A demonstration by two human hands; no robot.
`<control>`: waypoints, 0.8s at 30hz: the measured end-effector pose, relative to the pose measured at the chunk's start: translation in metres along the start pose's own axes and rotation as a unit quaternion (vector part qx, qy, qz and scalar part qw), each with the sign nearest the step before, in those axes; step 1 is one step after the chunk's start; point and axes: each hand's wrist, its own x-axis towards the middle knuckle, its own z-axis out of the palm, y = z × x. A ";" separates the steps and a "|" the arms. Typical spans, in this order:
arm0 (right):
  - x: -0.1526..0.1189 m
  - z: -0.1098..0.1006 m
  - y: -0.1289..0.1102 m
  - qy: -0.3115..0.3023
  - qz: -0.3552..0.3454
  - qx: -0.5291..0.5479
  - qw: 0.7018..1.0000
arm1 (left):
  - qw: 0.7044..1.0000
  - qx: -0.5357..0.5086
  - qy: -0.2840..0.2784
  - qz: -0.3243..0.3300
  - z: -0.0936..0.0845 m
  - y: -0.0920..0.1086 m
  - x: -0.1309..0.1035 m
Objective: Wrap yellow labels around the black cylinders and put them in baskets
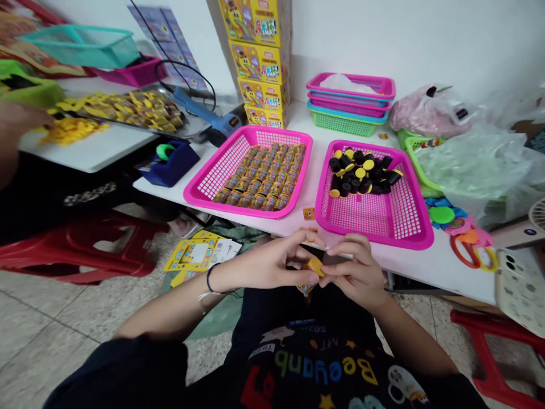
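A small yellow cap [315, 266] is held between the two hands just in front of the near edge of the white desk [426, 264], above the lap. The left hand [272, 262] is closed around it from the left, thumb and forefinger pinched narrow on its rim; the right hand [355, 272] is closed from the right, with its fingertips meeting the same piece. A small printed sticker or card seems to hang below the cap, but it is too hidden to be told clearly.

The cap is judged to be light, stiff plastic with a smooth, somewhat slippery face, so it is best taken by its edge with the fingertips rather than by its flat side. Little force would be needed; too loose a pinch could let it slip to the floor.

On the desk just beyond the hands, a pink basket [374, 218] is seen with a heap of black and yellow caps [361, 172] at its far end. To its left, a second pink basket [213, 176] is filled with rows of small printed tubs [264, 179]. A stack of yellow boxes [261, 62] stands against the wall, and another person's hand [17, 122] is seen at the far left over a second desk.
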 end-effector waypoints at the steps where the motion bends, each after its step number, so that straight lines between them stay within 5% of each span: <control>1: 0.001 -0.001 0.001 0.006 0.018 0.004 1.000 | 0.999 0.044 0.006 0.003 -0.003 0.003 -0.001; 4: 0.001 -0.010 0.001 0.025 0.063 0.005 0.998 | 0.981 0.170 0.080 0.053 -0.027 0.018 0.000; 6: -0.001 -0.021 0.000 0.039 0.077 0.003 0.996 | 0.953 0.228 0.176 0.092 -0.059 0.033 0.007; 11: -0.013 -0.048 -0.003 0.049 0.114 -0.017 0.992 | 0.822 0.363 0.438 0.035 -0.182 0.057 0.052; 14: -0.019 -0.056 -0.003 0.042 0.127 -0.020 0.991 | 0.782 0.426 0.450 -0.066 -0.249 0.054 0.086; 17: -0.023 -0.062 -0.003 0.046 0.139 -0.018 0.989 | 0.758 0.477 0.430 -0.113 -0.289 0.044 0.110; 24: -0.035 -0.085 -0.003 0.081 0.139 -0.057 0.985 | 0.757 0.519 0.387 -0.085 -0.317 0.021 0.125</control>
